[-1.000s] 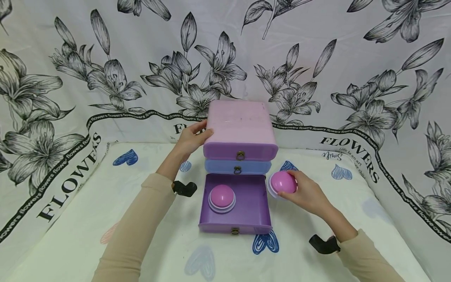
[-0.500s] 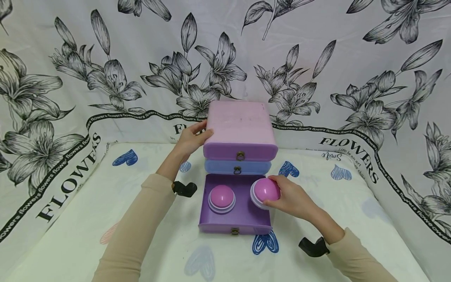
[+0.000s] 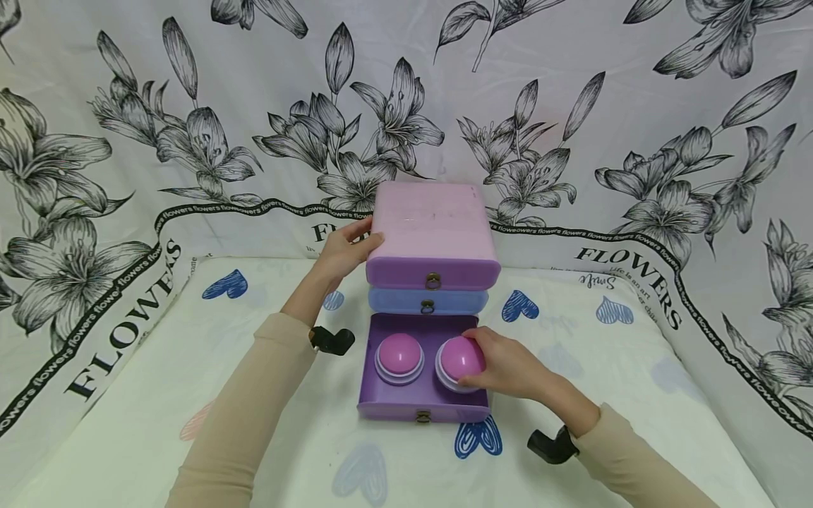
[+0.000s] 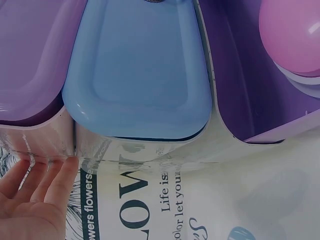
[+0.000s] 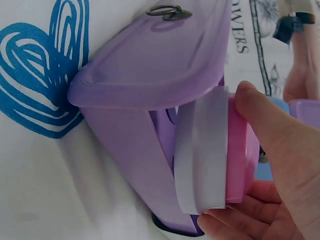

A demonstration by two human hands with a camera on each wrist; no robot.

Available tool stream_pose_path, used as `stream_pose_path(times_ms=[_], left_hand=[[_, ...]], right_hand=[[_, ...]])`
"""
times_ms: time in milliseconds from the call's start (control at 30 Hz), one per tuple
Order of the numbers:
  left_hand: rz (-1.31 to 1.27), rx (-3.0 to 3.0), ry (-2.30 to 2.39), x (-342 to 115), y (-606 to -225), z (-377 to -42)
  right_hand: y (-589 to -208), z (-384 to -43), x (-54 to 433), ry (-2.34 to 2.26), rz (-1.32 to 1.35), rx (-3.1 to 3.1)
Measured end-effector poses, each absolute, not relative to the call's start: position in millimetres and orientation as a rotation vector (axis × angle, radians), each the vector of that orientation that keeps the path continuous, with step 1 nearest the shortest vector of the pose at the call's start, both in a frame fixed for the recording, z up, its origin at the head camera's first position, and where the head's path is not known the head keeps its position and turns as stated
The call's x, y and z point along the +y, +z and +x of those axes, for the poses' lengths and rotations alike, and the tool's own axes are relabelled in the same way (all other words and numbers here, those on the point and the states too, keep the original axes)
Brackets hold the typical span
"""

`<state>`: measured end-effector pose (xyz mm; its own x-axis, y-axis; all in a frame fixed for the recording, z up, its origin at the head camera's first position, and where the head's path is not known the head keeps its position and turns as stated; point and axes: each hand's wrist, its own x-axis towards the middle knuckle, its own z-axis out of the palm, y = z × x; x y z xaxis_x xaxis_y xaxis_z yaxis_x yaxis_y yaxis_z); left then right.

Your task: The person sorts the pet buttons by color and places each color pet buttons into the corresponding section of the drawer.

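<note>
My right hand (image 3: 511, 363) grips a round pink-domed thing with a white base (image 3: 461, 358) over the right half of the pulled-out purple drawer (image 3: 424, 410). In the right wrist view, thumb and fingers stand on opposite sides of this domed thing (image 5: 237, 150), and its base is tilted just above the drawer's side wall. A matching pink-domed thing (image 3: 400, 354) sits in the left half of the drawer. My left hand (image 3: 343, 250) rests against the left side of the small drawer cabinet (image 3: 435, 219); in the left wrist view its straight fingertips touch the cabinet wall.
Above the pulled-out drawer, a blue drawer (image 3: 400, 300) and a purple top drawer (image 3: 400, 274) are closed, with small ring pulls. The cabinet stands on a white cloth (image 3: 286, 437) printed with hearts. A flower-printed curtain (image 3: 406, 42) hangs behind.
My right hand has carried the pink-domed thing leftward and down, from beside the drawer to over its right half. My left hand has stayed at the cabinet.
</note>
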<state>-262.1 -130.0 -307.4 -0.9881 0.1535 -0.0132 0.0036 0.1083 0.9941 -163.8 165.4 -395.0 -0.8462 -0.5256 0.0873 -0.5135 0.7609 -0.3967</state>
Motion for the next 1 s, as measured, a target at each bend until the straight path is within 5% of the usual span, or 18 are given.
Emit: stream_pose_path(times_ms=[1000], left_hand=[[0.166, 2.262, 2.015, -130, -308, -263]], right_hand=[[-416, -174, 146, -0.439, -1.122, 2.811]])
